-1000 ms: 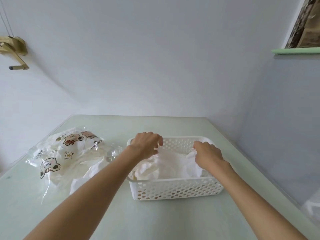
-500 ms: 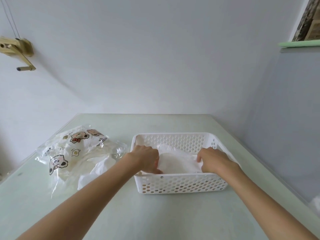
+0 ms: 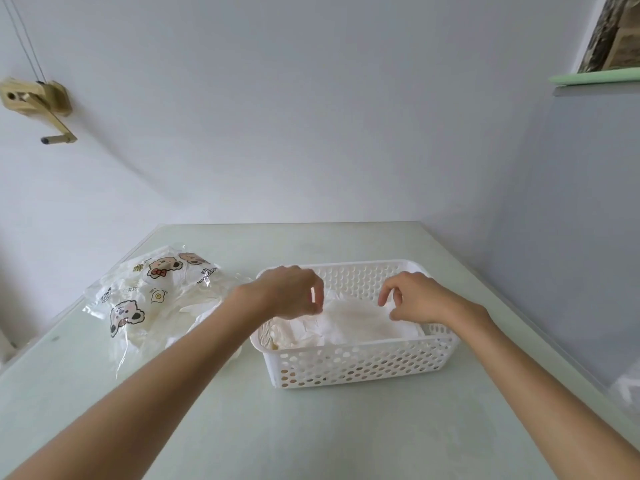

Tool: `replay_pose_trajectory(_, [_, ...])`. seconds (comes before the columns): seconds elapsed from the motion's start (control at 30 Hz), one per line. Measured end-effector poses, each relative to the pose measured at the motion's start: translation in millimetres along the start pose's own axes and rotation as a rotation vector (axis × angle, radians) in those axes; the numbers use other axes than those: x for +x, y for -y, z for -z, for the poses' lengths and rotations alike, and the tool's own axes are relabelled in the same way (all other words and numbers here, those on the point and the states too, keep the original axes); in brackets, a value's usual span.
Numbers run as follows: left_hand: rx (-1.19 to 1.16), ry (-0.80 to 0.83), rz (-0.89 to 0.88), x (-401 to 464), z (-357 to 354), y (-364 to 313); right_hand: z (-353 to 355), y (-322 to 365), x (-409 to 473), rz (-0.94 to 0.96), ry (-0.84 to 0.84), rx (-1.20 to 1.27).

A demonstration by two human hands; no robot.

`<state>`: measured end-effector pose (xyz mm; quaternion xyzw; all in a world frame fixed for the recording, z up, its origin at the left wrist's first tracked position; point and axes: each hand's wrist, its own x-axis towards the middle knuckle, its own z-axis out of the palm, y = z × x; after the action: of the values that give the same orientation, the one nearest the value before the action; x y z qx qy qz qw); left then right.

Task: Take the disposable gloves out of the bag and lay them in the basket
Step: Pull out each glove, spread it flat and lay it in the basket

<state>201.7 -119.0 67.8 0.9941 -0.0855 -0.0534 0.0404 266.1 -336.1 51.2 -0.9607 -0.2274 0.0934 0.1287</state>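
A white perforated basket (image 3: pixel 363 367) stands on the table, and a pile of thin white disposable gloves (image 3: pixel 349 323) lies inside it. Both of my hands hover over the basket. My left hand (image 3: pixel 287 292) is above its left end, with thumb and curled fingers pinching the left edge of the top glove. My right hand (image 3: pixel 420 299) is above its right end and pinches the glove's right edge. A clear bag (image 3: pixel 149 299) printed with cartoon bears lies to the left. More white gloves (image 3: pixel 194 317) spill from its open end.
The pale green table (image 3: pixel 311 427) ends at a white wall behind and a grey wall on the right. A brass crank fitting (image 3: pixel 38 105) hangs on the left wall. Something of clear plastic (image 3: pixel 627 389) shows at the right edge.
Both hands lowered the gloves into the basket and pressed them down. They have now risen a little, fingertips at the top glove's edges. The camera has moved slightly.
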Motion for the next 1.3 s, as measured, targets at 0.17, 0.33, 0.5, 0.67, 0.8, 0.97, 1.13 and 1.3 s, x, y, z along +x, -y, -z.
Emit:
replay_pose_trajectory(0.17, [0.195,-0.053,-0.041,19,-18,-5,-12,18,10,-0.014,0.249,-0.018])
replay_pose_trajectory(0.33, [0.337,-0.166,0.001,30,-22,3,-13,14,15,-0.054,0.322,-0.145])
replay_pose_trajectory(0.5, [0.608,-0.274,-0.038,39,-21,8,-16,13,23,-0.085,0.347,-0.268])
replay_pose_trajectory(0.67, [0.291,-0.458,-0.069,20,-4,-2,11,20,9,0.092,0.122,-0.116])
replay_pose_trajectory(0.8, [0.149,0.056,0.028,4,-6,-7,10,42,3,0.115,0.265,-0.061])
replay_pose_trajectory(0.97, [0.111,0.255,-0.017,7,-12,0,-5,45,17,0.119,0.290,0.063])
replay_pose_trajectory(1.13, [0.127,0.287,0.023,5,-7,13,1,44,0,0.239,0.540,0.164])
replay_pose_trajectory(1.3, [-0.026,0.140,0.020,4,0,0,23,19,6,0.149,0.435,0.353])
